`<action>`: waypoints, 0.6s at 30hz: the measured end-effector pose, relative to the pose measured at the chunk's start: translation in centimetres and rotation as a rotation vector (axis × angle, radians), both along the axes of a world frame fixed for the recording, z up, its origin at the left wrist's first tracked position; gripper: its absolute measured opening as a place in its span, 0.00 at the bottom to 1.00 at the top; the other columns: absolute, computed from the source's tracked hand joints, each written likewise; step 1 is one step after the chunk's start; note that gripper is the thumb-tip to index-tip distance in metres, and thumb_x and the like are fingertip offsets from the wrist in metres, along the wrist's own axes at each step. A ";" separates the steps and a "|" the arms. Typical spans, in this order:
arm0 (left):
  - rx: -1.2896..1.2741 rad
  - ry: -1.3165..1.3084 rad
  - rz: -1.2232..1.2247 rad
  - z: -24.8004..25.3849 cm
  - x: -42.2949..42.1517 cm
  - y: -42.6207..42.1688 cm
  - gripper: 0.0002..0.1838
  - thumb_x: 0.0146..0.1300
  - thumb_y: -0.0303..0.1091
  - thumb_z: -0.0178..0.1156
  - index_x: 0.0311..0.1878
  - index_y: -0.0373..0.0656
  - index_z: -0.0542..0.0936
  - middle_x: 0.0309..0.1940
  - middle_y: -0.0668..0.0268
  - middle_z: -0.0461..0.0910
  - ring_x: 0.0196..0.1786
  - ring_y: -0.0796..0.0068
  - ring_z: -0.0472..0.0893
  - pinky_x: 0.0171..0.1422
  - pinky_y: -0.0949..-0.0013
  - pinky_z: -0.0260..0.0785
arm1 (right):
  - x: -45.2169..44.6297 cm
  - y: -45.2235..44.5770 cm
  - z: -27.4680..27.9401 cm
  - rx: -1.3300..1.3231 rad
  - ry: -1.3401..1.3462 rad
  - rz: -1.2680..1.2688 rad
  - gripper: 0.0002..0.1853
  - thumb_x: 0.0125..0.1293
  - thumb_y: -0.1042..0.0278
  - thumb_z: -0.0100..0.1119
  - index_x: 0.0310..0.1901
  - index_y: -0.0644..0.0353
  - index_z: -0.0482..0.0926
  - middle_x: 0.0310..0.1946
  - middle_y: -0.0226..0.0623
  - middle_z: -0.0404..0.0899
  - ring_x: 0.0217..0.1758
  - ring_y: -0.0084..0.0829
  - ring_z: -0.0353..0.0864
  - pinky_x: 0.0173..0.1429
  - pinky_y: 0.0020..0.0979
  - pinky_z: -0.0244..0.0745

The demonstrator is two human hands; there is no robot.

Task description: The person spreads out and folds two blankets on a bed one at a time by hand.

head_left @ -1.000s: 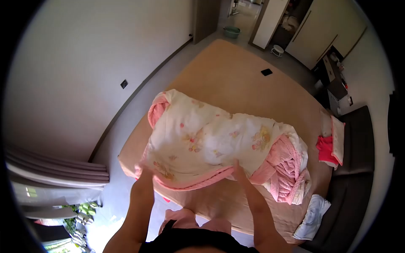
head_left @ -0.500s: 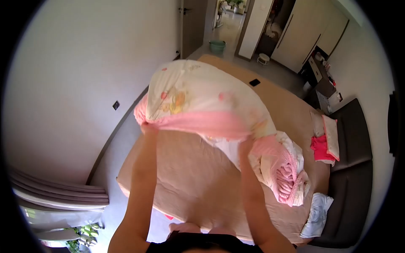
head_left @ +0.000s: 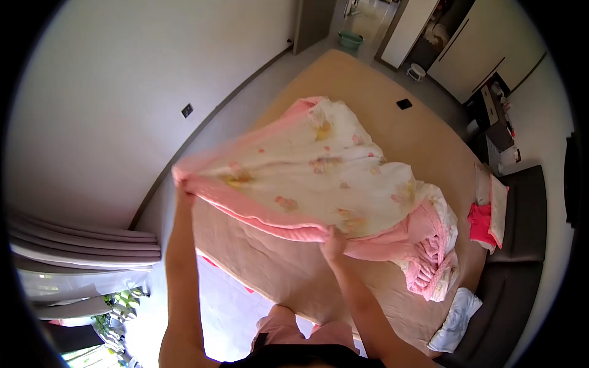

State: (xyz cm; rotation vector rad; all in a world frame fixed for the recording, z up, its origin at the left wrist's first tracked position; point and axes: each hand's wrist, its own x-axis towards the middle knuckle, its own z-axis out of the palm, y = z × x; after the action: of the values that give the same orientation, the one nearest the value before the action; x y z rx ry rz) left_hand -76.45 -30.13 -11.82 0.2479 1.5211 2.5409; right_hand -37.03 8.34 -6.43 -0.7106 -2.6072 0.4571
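Note:
A white quilt (head_left: 307, 165) with a floral print and pink border is spread partly over the bed (head_left: 270, 270). Its left corner is raised in my left hand (head_left: 184, 183), which is closed on the pink edge near the wall side. Farther along the same near edge, my right hand (head_left: 333, 243) grips the border above the mattress. Between the two hands the edge sags slightly. Toward the headboard the quilt lies bunched, its pink textured underside (head_left: 426, 264) folded outward.
A black phone (head_left: 404, 104) lies on the bed's far part. Pillows (head_left: 498, 214), a red cloth (head_left: 480, 222) and a pale blue cloth (head_left: 455, 322) are near the dark headboard (head_left: 512, 282). A green basin (head_left: 351, 40) stands on the floor by the door. Curtains (head_left: 86, 245) hang at left.
The billowing quilt has come down flatter onto the bed. My left hand has moved left, drawing the corner out; my right hand has shifted left and nearer to me. The view has turned slightly.

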 end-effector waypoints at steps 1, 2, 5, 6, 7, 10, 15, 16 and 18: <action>0.196 -0.186 0.072 -3.1 -4.2 -5.6 0.21 0.64 0.45 0.50 0.53 0.39 0.67 0.50 0.58 0.71 0.50 0.64 0.73 0.52 0.62 0.72 | 0.4 -1.9 -0.6 -0.048 -0.001 0.119 0.13 0.44 0.76 0.57 0.35 0.58 0.72 0.29 0.41 0.73 0.37 0.45 0.72 0.43 0.43 0.64; 0.155 -0.200 0.091 3.6 -1.4 -3.1 0.16 0.60 0.32 0.50 0.51 0.40 0.68 0.45 0.57 0.73 0.44 0.61 0.77 0.47 0.64 0.75 | 0.7 -3.8 -1.5 -0.083 0.005 0.187 0.13 0.43 0.76 0.58 0.35 0.58 0.72 0.29 0.41 0.73 0.37 0.45 0.72 0.43 0.43 0.64; -0.011 -0.284 0.577 2.6 0.7 -5.6 0.22 0.61 0.40 0.55 0.54 0.37 0.66 0.51 0.54 0.69 0.51 0.60 0.73 0.53 0.61 0.71 | -0.5 -8.1 -4.7 -0.134 -0.142 0.292 0.18 0.44 0.72 0.61 0.40 0.56 0.71 0.35 0.39 0.73 0.41 0.43 0.72 0.44 0.43 0.64; -0.030 -0.296 0.581 1.4 2.5 -5.5 0.22 0.61 0.40 0.55 0.54 0.37 0.66 0.51 0.54 0.69 0.51 0.60 0.73 0.53 0.61 0.71 | -0.4 -8.9 -5.3 -0.151 -0.156 0.293 0.18 0.44 0.72 0.61 0.40 0.56 0.71 0.35 0.39 0.73 0.41 0.43 0.72 0.44 0.43 0.64; -0.368 -0.353 0.741 -0.9 4.3 -5.4 0.26 0.60 0.43 0.55 0.57 0.38 0.64 0.55 0.54 0.65 0.55 0.60 0.69 0.57 0.58 0.67 | -0.5 -9.7 -4.9 -0.206 -0.168 0.351 0.20 0.45 0.69 0.62 0.43 0.56 0.71 0.38 0.38 0.72 0.44 0.41 0.71 0.45 0.43 0.64; -0.939 -0.508 0.492 -9.0 10.6 -6.1 0.39 0.58 0.49 0.57 0.67 0.46 0.49 0.64 0.59 0.55 0.60 0.59 0.62 0.57 0.52 0.61 | 0.2 -10.2 -6.6 -0.249 -0.218 0.382 0.23 0.48 0.63 0.62 0.48 0.54 0.69 0.42 0.37 0.69 0.48 0.38 0.68 0.46 0.43 0.63; -0.636 -0.799 0.114 -10.1 28.0 9.4 0.25 0.60 0.38 0.49 0.61 0.55 0.57 0.42 0.66 0.72 0.30 0.80 0.69 0.23 0.79 0.58 | 5.0 -6.4 -7.9 -0.345 -0.331 0.204 0.20 0.52 0.62 0.59 0.47 0.59 0.70 0.40 0.42 0.71 0.46 0.41 0.70 0.47 0.42 0.66; -0.671 -0.682 -0.054 -12.7 31.0 11.2 0.23 0.61 0.39 0.51 0.59 0.61 0.61 0.43 0.70 0.71 0.38 0.73 0.74 0.33 0.69 0.65 | 7.1 -5.1 -9.7 -0.369 -0.199 0.171 0.17 0.53 0.64 0.58 0.43 0.62 0.72 0.39 0.45 0.72 0.45 0.44 0.71 0.47 0.40 0.68; -0.707 -0.645 -0.235 -11.7 36.8 17.6 0.20 0.60 0.37 0.50 0.57 0.51 0.66 0.40 0.69 0.74 0.36 0.74 0.75 0.34 0.69 0.66 | 11.9 -1.6 -12.1 -0.389 -0.146 0.046 0.15 0.53 0.65 0.58 0.41 0.62 0.73 0.39 0.45 0.73 0.44 0.44 0.72 0.47 0.39 0.69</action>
State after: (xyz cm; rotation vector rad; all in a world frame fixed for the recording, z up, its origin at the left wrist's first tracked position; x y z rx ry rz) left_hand -39.65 -12.52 -23.53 -0.4178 1.8147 1.5324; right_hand -25.15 6.77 -18.50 -0.8325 -2.7030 0.9788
